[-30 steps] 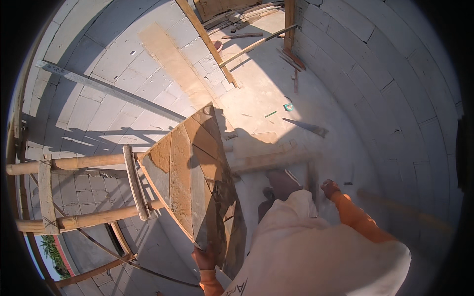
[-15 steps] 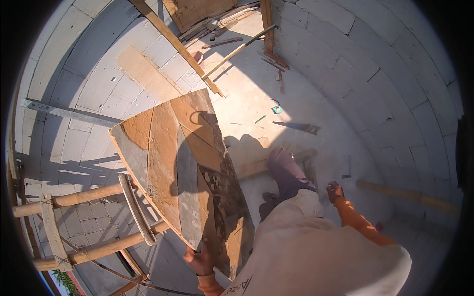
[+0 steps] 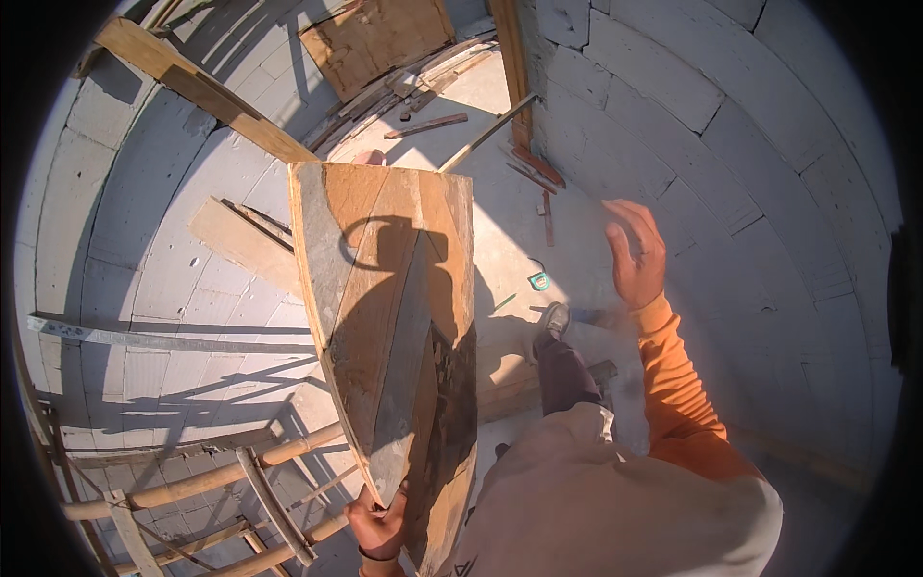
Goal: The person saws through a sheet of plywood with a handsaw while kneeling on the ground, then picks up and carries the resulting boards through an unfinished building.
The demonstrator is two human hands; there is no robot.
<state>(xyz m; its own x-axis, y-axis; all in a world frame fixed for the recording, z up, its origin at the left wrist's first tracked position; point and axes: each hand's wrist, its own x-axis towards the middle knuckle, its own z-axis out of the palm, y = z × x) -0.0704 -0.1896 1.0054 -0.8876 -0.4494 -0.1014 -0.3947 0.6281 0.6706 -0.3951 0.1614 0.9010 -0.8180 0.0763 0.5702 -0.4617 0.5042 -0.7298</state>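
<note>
A wooden panel (image 3: 370,288), its face streaked in brown and grey bands, stands tilted in front of the person, a little left of the body, with a dark shadow of a head and shoulders falling across it; whether its far end touches anything cannot be told. The left hand (image 3: 378,527) is closed around the panel's near left edge, low in the view, fingers wrapped on the rim. The right hand (image 3: 638,255) is empty, raised to the right of the panel and well apart from it, fingers loosely curved and thumb held away from them, with an orange sleeve (image 3: 678,385) behind it. To the panel's left, a ladder-like frame of bamboo poles (image 3: 288,449) runs out near the left hand, and a long metal bar (image 3: 173,336) lies across the pale block wall (image 3: 163,288) above it. Right of the panel, a green tape measure (image 3: 539,281) sits on the floor (image 3: 577,226) near a thin green stick (image 3: 505,302) and the person's shoe (image 3: 552,323). Farther off, a wooden strip (image 3: 487,135) slants against an upright post (image 3: 512,67), wood scraps (image 3: 425,127) lie on the floor, and a brown board (image 3: 375,43) leans beyond them.
</note>
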